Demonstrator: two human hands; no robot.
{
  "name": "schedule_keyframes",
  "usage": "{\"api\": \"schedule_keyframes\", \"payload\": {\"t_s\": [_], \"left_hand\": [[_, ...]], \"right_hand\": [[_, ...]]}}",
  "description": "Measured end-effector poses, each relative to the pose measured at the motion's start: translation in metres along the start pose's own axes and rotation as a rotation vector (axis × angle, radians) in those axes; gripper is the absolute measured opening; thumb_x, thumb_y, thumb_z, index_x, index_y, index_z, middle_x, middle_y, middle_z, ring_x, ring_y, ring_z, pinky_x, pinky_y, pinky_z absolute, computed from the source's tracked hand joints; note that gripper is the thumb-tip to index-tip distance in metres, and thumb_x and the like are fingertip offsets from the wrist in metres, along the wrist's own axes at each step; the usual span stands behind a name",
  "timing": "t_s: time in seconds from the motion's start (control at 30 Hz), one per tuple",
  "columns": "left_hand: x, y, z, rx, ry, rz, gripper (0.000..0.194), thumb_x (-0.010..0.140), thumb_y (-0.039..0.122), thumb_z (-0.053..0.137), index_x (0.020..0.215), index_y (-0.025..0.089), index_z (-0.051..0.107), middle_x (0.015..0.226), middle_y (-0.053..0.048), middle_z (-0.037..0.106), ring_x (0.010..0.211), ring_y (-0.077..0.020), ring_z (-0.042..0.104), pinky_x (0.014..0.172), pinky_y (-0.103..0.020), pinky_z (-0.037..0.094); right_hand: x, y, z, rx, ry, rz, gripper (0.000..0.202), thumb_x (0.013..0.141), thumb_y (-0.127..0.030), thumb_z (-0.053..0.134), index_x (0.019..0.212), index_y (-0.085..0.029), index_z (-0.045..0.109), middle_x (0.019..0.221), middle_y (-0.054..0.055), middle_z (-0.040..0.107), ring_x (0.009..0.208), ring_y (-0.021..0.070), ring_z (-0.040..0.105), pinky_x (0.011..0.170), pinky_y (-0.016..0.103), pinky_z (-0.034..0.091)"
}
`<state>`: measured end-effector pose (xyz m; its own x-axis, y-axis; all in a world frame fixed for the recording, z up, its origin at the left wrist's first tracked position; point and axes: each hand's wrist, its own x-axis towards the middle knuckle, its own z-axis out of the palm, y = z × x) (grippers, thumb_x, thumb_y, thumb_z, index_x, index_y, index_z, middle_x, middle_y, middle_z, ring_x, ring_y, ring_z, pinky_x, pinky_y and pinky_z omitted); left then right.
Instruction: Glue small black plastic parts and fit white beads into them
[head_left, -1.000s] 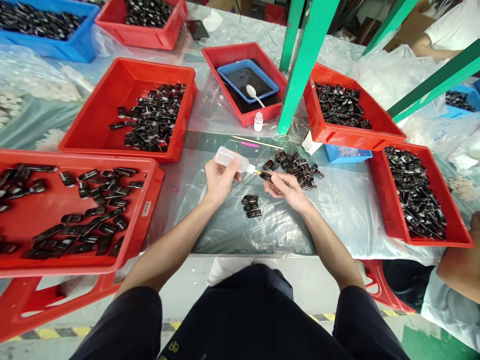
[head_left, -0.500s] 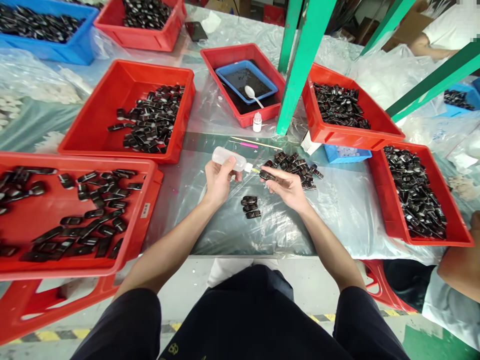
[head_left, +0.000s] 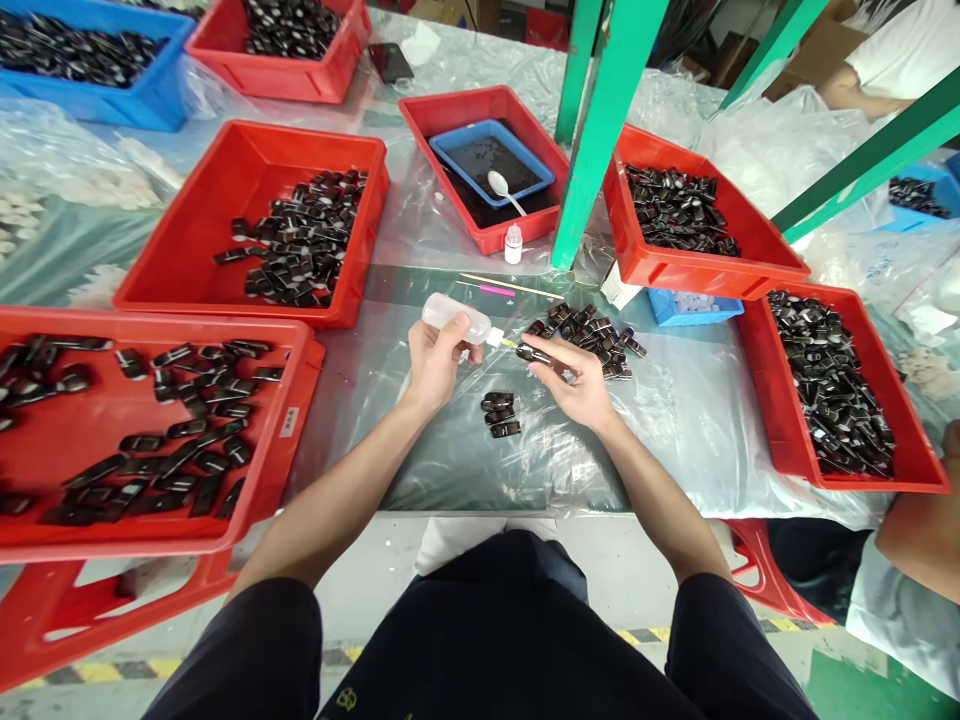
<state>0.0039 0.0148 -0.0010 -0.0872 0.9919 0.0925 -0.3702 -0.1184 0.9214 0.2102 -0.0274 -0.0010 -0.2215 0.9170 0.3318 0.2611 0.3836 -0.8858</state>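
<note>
My left hand is wrapped round a translucent squeeze bottle, which lies tilted with its thin yellowish tip pointing right. That tip meets, or nearly meets, a small black part pinched in the fingers of my right hand. Just behind my right hand is a loose pile of black parts on the plastic-covered table. Several more black parts lie in a short column nearer the table's front edge.
Red bins of black parts stand left and right. Behind the hands are a small white bottle, a pink stick and a blue tray with a white spoon. A green post rises behind. Another person's arm is at right.
The black part in my right hand has turned slightly and shows more of its length beside the bottle tip. Otherwise the hands have barely moved.
</note>
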Motion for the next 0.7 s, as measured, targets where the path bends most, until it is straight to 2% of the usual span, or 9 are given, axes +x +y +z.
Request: {"api": "schedule_keyframes", "payload": {"t_s": [0.7], "left_hand": [[-0.0043,0.0059,0.0040,0.043,-0.027,0.035,0.059,0.068,0.070,0.092,0.080,0.016,0.071,0.061,0.001,0.067,0.042,-0.0096,0.056,0.043,-0.024,0.042]], "right_hand": [[-0.0007,0.0071,0.0009,-0.066,0.063,-0.045,0.035,0.105,-0.040,0.066,0.133,-0.025,0.079,0.091,0.005,0.073,0.065,0.0137,0.055,0.058,0.029,0.048]]}}
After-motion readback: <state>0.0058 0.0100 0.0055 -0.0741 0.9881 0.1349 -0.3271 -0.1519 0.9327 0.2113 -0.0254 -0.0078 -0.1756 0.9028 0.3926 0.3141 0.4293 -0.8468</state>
